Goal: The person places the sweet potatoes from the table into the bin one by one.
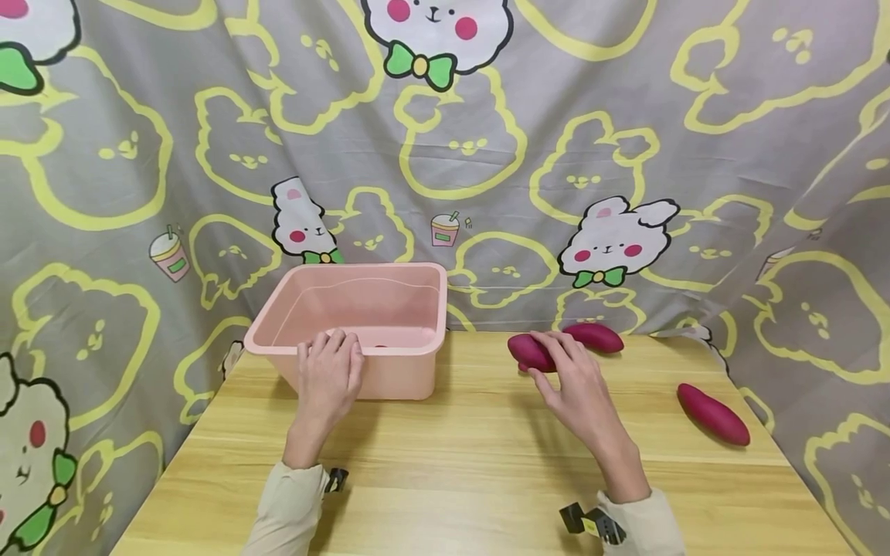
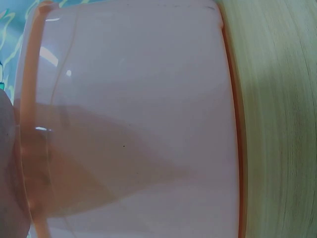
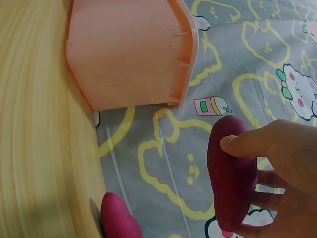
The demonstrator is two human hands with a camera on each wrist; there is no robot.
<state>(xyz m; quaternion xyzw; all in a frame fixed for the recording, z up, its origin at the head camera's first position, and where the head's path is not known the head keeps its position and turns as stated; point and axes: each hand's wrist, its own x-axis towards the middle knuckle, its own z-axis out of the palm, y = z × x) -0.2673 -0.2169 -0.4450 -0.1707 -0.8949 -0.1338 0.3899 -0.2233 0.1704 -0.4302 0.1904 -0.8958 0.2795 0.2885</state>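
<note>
The purple-red sweet potato (image 1: 530,352) was right of centre in the head view, clamped between the thumb and fingers of your right hand (image 1: 579,388). In the right wrist view it filled part of the lower right, your thumb lying across its near face and your fingers behind it, and it was raised apart from the tabletop.

Your left hand (image 1: 328,377) was left of centre in the head view, its fingers bent over the front rim of the pink bin (image 1: 410,376) and gripping it there. The left wrist view was mostly taken up by the bin's wall, with only a blurred piece of your hand at the left edge. Inside the bin, a small dark red patch (image 1: 380,347) showed just above the front rim; too little was visible for you to tell what it was.

A second sweet potato (image 1: 599,338) lay just behind your right hand, near the back edge of the wooden table (image 1: 452,471). A third sweet potato (image 1: 714,415) lay slanted at the right of the frame, well apart from the bin. Behind everything hung a grey cloth (image 1: 487,100) printed with yellow outlines and white rabbits.
</note>
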